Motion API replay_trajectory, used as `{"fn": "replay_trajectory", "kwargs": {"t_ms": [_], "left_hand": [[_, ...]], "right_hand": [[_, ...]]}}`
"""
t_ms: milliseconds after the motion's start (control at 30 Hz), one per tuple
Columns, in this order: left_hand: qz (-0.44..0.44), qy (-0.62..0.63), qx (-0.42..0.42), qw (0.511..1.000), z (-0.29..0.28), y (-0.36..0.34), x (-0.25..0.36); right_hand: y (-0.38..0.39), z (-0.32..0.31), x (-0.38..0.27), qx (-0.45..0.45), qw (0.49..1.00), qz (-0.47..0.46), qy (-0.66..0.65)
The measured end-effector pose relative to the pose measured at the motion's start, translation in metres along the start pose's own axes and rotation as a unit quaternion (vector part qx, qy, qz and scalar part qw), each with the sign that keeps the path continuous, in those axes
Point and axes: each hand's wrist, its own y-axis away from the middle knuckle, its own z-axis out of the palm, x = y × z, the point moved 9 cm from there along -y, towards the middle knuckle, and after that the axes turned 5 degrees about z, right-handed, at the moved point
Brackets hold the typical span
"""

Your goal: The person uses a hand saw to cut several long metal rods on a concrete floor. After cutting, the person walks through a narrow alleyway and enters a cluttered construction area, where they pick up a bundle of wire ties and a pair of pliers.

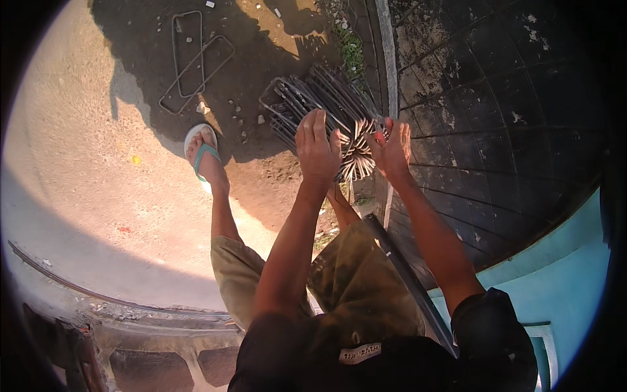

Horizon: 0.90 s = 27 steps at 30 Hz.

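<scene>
A thick stack of rectangular steel rebar stirrups [297, 98] stands on the ground before me, its bent ends fanned out toward my body. Against the left side of these ends rests my left hand [318, 147], fingers stretched out and the thumb apart. My right hand [393, 150] is at the right side of the stack, its fingers extended upward and its thumb spread toward the steel. Sunlit reddish patches show on its fingertips. Neither hand is wrapped round a stirrup. The stack partly hides what the right fingertips touch.
Two loose stirrups [188, 62] lie crossed on the shaded ground at the far left. My sandalled left foot [204, 153] stands nearby. To the right rises a dark panelled surface [490, 117] with a pale edge [390, 65]. A dark bar [411, 281] runs beside my right leg.
</scene>
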Motion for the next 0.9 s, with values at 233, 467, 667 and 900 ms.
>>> {"fn": "replay_trajectory", "kwargs": {"t_ms": [233,467,667,900], "left_hand": [[-0.253,0.068,0.001,0.965,0.037,0.045,-0.059],[-0.189,-0.158,-0.154,0.957,0.116,0.049,-0.003],[-0.158,-0.077,-0.165,0.970,0.105,0.057,-0.013],[-0.289,0.140,-0.022,0.947,0.040,0.057,-0.043]], "right_hand": [[-0.039,0.048,0.029,-0.034,0.999,-0.001,-0.019],[-0.009,0.072,0.130,0.078,0.993,-0.010,-0.089],[0.002,0.094,0.174,0.048,0.976,0.035,-0.207],[0.000,0.027,0.121,0.003,0.976,0.098,-0.193]]}}
